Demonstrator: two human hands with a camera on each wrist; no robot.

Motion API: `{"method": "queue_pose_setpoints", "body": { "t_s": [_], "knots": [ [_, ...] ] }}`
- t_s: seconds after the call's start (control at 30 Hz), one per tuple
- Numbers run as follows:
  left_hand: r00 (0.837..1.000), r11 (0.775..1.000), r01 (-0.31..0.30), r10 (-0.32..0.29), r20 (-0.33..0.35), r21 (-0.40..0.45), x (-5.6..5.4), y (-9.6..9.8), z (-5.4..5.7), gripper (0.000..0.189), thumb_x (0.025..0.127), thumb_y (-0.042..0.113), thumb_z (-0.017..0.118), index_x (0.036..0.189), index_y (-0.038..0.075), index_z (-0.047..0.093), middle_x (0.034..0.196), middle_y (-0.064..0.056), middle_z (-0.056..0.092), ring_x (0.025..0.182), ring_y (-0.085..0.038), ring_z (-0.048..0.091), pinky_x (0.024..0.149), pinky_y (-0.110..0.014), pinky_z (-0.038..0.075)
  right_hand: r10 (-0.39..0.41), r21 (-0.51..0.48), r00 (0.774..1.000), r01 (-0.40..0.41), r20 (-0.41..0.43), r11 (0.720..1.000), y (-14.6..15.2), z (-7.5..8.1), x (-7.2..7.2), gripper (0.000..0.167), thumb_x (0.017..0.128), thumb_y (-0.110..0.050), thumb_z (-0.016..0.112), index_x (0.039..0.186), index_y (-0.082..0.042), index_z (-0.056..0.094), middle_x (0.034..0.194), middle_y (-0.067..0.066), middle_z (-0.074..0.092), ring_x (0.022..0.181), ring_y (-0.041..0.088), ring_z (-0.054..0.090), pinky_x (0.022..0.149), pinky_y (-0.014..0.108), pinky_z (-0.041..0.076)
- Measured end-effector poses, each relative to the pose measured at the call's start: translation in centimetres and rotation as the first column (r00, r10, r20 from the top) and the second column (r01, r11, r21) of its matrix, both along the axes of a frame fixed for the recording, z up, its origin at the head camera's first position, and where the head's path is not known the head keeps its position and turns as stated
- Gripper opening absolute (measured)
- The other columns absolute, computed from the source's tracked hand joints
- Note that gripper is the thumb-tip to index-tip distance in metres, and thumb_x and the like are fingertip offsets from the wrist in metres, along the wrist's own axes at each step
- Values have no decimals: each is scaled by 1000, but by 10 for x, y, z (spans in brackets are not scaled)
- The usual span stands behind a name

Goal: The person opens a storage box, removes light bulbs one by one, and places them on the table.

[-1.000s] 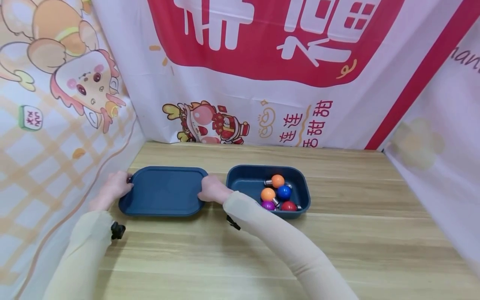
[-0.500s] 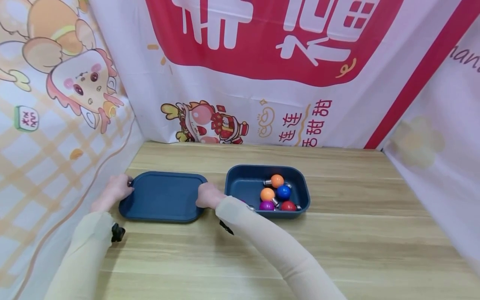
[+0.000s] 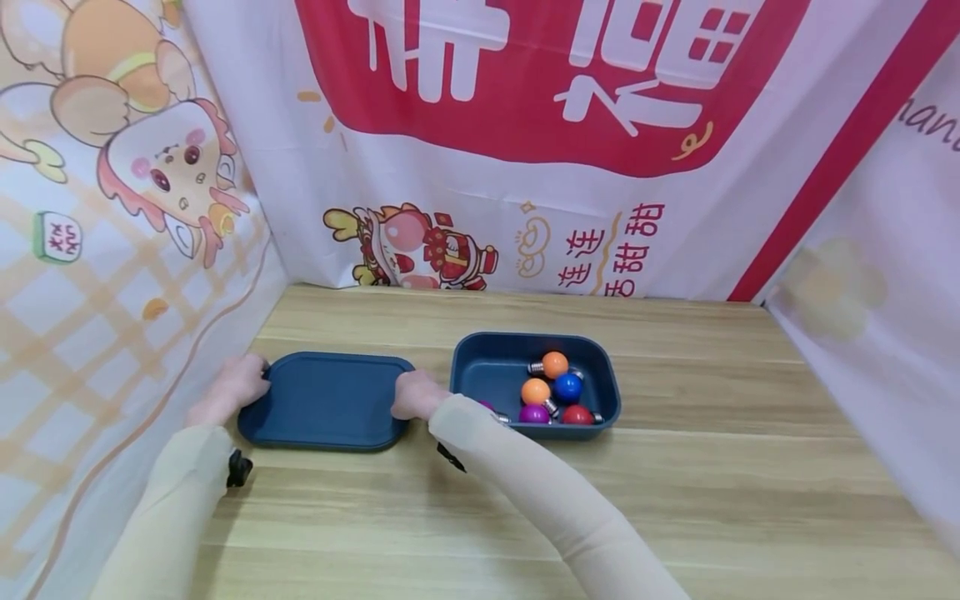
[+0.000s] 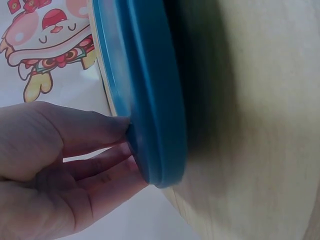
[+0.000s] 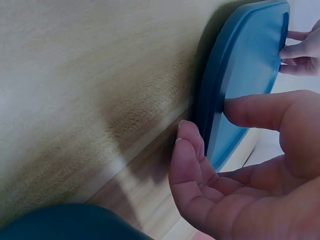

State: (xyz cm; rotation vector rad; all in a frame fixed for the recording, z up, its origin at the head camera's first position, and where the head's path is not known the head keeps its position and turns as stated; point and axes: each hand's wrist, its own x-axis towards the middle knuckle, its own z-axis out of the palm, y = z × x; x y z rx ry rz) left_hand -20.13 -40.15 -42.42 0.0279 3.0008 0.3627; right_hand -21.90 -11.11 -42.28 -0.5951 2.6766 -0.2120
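Observation:
A dark blue lid [image 3: 326, 402] with rounded corners and a raised rim lies flat at the left of the wooden table. My left hand [image 3: 240, 387] pinches its left end, the thumb [image 4: 100, 131] on the upper edge and fingers lower down. At the opposite end is my right hand [image 3: 417, 395]. Its thumb [image 5: 255, 111] presses on the lid's rim while the other fingers curl beside the edge; whether they touch it is unclear. To the right stands a matching open box [image 3: 495, 340] holding several bulbs, including orange [image 3: 536, 392], blue [image 3: 567, 387], purple [image 3: 534, 414] and red [image 3: 577, 415].
A printed cloth wall [image 3: 300, 208] closes off the table's back, and a checked cloth [image 3: 90, 333] hangs along the left, close to my left hand. My right sleeve [image 3: 525, 475] passes in front of the box's near left corner. The wooden tabletop [image 3: 712, 467] extends to the right.
The lid has come a little nearer to me, with both hands moving along at its ends. The right hand has shifted slightly left, uncovering more of the box. The bulbs stay put.

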Motion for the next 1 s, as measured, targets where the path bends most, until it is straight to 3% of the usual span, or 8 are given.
{"method": "queue_pose_setpoints", "body": {
  "t_s": [0.2, 0.47, 0.87, 1.0],
  "knots": [
    [999, 1000, -21, 21, 28, 10, -1, 3, 0, 12, 86, -4, 51, 78, -6, 60, 72, -18, 56, 65, -29, 49, 61, -36, 41, 2, 13, 1000, -2, 5, 1000, -1, 2, 1, 15, 93, -22, 61, 85, -11, 68, 91, 1, 62, 76, 13, 53, 59, 19, 39],
    [999, 999, -35, 36, 35, -19, -2, 6, 1, 13, 84, -6, 50, 74, -4, 58, 73, -20, 56, 66, -31, 50, 60, -38, 44, -26, 5, 999, 25, 31, 1000, -1, 4, 5, 14, 96, -21, 62, 91, -10, 70, 84, 0, 59, 71, 12, 53, 56, 20, 40],
    [999, 998, -50, 50, 7, -26, 3, 10, -5, 19, 84, -11, 49, 69, -1, 57, 70, -20, 58, 63, -28, 50, 58, -35, 42, 3, 54, 1000, -2, -16, 999, -4, -3, 7, 16, 97, -22, 60, 96, -10, 72, 85, 0, 60, 75, 12, 53, 58, 19, 40],
    [998, 998, -57, 58, 13, -32, 3, 9, -5, 19, 84, -11, 49, 69, -1, 57, 70, -20, 58, 63, -28, 50, 58, -35, 42, -12, 49, 1000, 12, 4, 999, -5, -2, 7, 17, 97, -23, 60, 98, -10, 72, 84, -1, 59, 72, 12, 54, 56, 19, 40]
  ]
}}
